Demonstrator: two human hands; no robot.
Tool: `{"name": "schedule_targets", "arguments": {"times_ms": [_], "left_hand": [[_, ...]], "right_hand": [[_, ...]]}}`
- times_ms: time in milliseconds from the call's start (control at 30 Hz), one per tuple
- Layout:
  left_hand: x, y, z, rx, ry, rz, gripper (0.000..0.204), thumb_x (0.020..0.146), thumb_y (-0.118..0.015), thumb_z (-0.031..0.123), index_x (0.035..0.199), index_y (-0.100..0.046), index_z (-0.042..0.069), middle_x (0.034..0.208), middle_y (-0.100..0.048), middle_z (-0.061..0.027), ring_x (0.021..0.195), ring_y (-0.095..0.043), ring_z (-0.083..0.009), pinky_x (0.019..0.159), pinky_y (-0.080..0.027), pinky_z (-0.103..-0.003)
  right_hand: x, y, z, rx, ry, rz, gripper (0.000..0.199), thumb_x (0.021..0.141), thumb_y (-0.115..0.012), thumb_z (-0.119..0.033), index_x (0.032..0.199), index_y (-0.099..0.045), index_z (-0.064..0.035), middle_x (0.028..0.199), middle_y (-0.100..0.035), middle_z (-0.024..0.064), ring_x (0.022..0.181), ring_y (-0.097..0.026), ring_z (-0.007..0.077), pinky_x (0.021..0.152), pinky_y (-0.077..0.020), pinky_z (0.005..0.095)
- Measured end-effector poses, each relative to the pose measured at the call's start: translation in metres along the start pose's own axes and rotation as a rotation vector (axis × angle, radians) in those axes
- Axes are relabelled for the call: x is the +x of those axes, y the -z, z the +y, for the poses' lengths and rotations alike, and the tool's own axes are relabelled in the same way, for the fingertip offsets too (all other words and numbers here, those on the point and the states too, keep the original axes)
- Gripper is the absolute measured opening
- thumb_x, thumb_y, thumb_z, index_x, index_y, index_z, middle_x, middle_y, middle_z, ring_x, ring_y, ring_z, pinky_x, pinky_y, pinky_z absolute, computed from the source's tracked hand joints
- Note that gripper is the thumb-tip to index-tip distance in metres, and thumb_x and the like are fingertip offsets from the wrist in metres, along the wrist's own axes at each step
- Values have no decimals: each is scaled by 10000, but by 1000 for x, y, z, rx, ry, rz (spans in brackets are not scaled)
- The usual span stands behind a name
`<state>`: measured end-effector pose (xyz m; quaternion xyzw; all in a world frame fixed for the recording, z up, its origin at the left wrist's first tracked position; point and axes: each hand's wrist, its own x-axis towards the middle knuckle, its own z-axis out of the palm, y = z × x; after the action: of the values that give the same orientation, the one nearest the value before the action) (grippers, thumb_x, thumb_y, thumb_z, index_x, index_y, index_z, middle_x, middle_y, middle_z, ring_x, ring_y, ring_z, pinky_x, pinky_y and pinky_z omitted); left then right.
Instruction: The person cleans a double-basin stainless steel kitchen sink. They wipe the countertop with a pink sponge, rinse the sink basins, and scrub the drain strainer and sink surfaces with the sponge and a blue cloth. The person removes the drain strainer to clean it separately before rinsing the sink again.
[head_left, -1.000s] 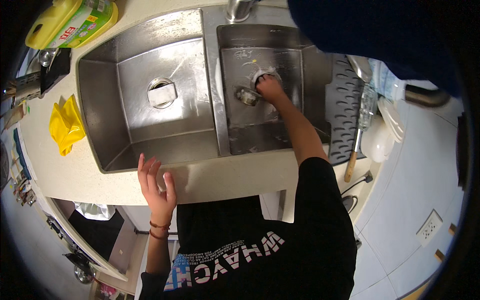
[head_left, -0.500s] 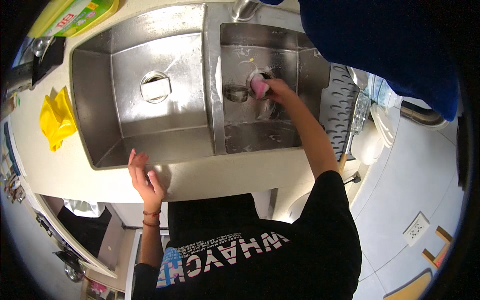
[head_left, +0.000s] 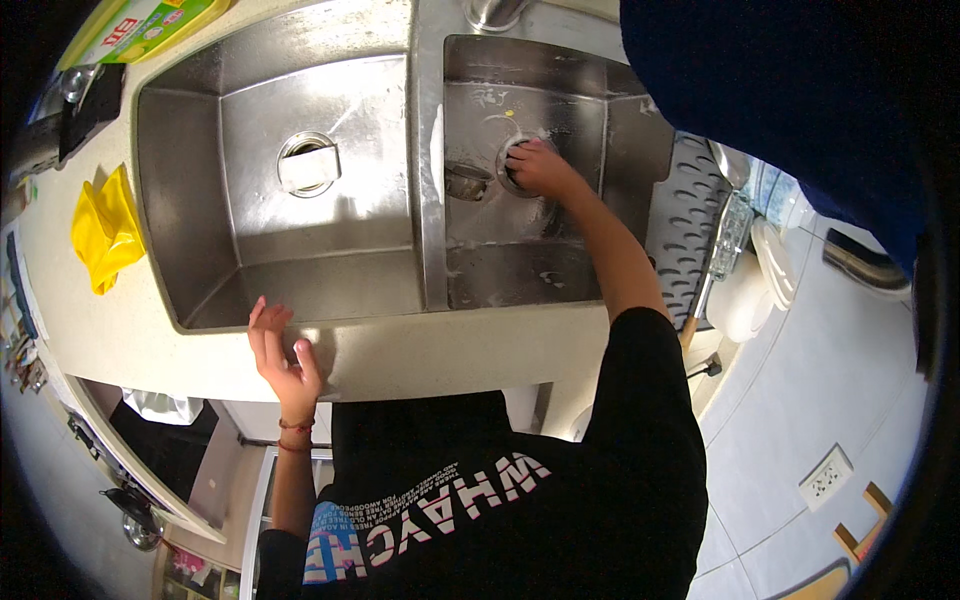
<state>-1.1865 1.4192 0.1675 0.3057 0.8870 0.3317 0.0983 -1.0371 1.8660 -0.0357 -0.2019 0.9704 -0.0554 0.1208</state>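
Head view, right hand: down in the right sink basin, fingers curled over the drain; whatever it may grip is hidden, I cannot tell.
Left hand: fingers spread flat, bracing on the counter edge.
Doing it well: I'd judge small circular strokes, weight kept on the bracing hand.
Axis: the drain is round and faces up; no long axis.

Right hand presses on the drain of the right sink basin; left hand rests flat on the bench edge.
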Motion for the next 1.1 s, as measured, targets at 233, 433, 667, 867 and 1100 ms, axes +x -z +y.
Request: {"name": "schedule_targets", "arguments": {"times_ms": [233, 433, 667, 867, 1100], "left_hand": [[-3, -4, -3, -6, 54, 8, 273, 863, -527, 187, 979, -595, -50, 1150, -548, -202, 1233, -452, -403, 957, -399, -456], [-2, 0, -3, -12, 24, 1, 267, 824, -564, 186, 971, -605, -33, 1132, -544, -189, 1227, -455, -399, 978, -391, -477], [-1, -3, -6, -10, 37, 26, 275, 813, -580, 210, 957, -607, -22, 1108, -550, -167, 1210, -466, -405, 1003, -372, -498], [-5, -2, -10, 22, 11, -7, 265, 799, -594, 214, 954, -613, -1, 1096, -557, -158, 1202, -474, -396, 1024, -352, -514], [-3, -2, -6, 31, 30, -8, 245, 783, -613, 205, 935, -616, 14, 1089, -559, -149, 1193, -485, -391, 1055, -326, -536]], "right_hand": [[40, 0, -27, 181, -774, -399, 128, 788, -679, -161, 875, -728, -82, 915, -690, 132, 906, -657, 305, 790, -538, 420], [39, -36, -21, 653, -1405, -74, 231, 768, -684, -210, 939, -728, -62, 1038, -686, 171, 894, -670, 331, 836, -539, 395], [26, 24, -19, 157, -551, -271, 202, 767, -638, -53, 949, -716, -89, 1042, -664, 112, 1071, -585, 296, 907, -483, 418], [41, 53, -43, 186, -904, -482, 221, 769, -683, -97, 982, -724, -57, 972, -693, 129, 997, -640, 319, 866, -517, 439], [0, 33, -35, 800, -1159, 124, 337, 708, -762, -142, 1008, -707, 0, 953, -698, 189, 850, -687, 303, 803, -533, 357]]}}
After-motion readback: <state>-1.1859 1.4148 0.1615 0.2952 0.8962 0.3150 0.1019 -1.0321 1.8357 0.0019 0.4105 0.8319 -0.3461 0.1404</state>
